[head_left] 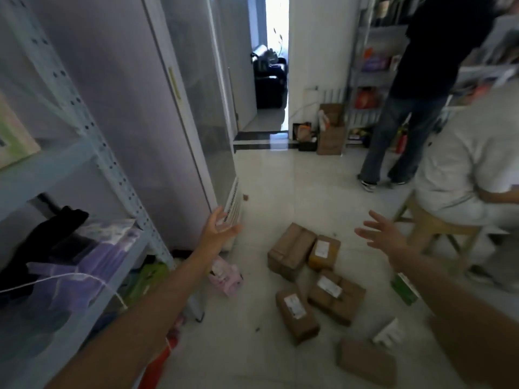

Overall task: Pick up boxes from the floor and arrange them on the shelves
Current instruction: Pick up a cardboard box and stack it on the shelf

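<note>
- just one view here, a head-worn wide-angle cam looking forward and down over both outstretched arms
- floor (280,192) fills the middle, cardboard boxes (292,251) sit fairly close below
- shelves (92,153) run right along the left edge, doorway (273,80) far ahead
- edges bend noticeably, and there's no second view to overlap with

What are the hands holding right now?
Nothing. The left hand and right hand are open and empty above the boxes on the floor.
</note>
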